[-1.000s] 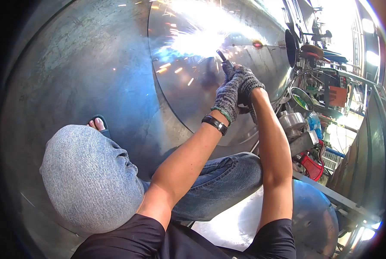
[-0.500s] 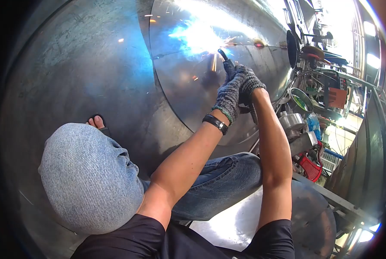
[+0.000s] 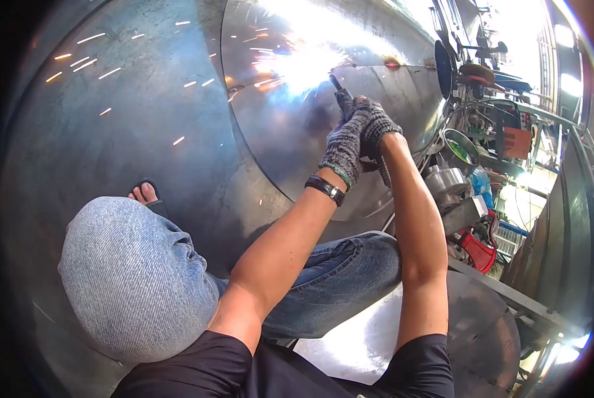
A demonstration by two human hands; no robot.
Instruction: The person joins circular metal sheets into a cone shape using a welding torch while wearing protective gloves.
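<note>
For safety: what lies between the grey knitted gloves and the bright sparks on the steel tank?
Only the dark welding torch, in the head view.

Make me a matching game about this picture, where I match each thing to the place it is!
1 black wristband
2 blue denim head cover
3 black welding torch
4 red plastic basket

A gripped by gloved left hand and right hand
B far right, among clutter
C around the left wrist
D over a person's head

Pairs: 1-C, 2-D, 3-A, 4-B

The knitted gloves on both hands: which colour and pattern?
Speckled grey and black knit gloves, green cuff edge; head view.
</note>
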